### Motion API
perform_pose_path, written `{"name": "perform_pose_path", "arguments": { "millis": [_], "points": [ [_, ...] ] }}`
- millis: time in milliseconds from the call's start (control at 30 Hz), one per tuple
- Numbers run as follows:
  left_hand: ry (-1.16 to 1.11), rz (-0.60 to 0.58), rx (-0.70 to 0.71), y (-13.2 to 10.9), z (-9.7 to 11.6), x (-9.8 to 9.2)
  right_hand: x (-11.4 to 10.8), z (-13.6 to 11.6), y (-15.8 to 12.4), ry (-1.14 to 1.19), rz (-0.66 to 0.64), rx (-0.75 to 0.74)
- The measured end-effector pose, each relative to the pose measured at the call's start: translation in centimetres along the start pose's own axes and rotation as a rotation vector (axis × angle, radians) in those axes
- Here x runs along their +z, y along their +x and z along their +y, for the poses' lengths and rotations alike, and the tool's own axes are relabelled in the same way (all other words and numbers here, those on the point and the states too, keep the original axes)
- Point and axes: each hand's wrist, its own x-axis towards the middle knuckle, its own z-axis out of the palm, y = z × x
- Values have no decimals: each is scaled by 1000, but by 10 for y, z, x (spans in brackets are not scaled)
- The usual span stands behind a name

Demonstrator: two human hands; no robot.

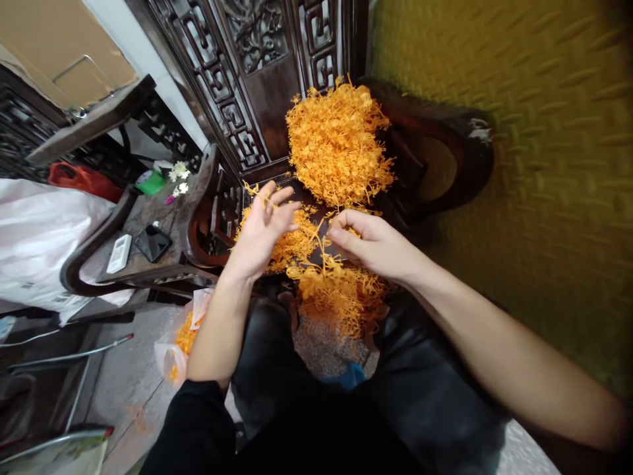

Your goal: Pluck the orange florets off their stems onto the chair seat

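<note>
Dark-trousered knees [277,369] nearest the lens, bright blue scrap [349,376] between them. Above the lap, left hand [262,227] half open, fingers spread, a thin orange sprig [260,192] pinched at the fingertips. Right hand [370,244] curled nearly closed, thumb and forefinger nipping a strand of the orange plastic clump [341,290] hanging over the knees. Larger orange heap [336,142] piled on the carved dark wooden chair [445,145] just beyond. Plastic bag [180,343] with orange bits on the floor, left of the knees. White remote [119,253] on neighbouring seat.
</note>
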Motion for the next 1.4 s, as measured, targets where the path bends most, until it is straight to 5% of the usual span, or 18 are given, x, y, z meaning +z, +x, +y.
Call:
{"name": "perform_pose_path", "arguments": {
  "millis": [167,267,433,600,700,800,1000,1300,1400],
  "points": [
    [645,6,135,-16,-11,-7,2,-2,-2,82,77,18],
    [825,30,217,-23,-8,-4,5,-4,-2,57,171,-9],
    [583,-210,4,-24,-20,10,13,-5,-1,-40,209,-92],
    [472,-185,4,-23,-21,11,11,-10,-2,-411,330,-316],
    [395,-175,-89,-25,-6,3,-11,-11,2,-438,553,-382],
    [176,-86,-148,-22,2,-4,-34,-8,6,-212,795,-350],
    [-42,-6,-135,-9,-12,-1,-22,-10,-3,-183,384,-264],
    [269,71,176,-6,-26,14,15,-12,0,-276,223,-116],
    [302,136,245,-4,-21,11,8,-7,3,-294,339,-134]
  ]
}}
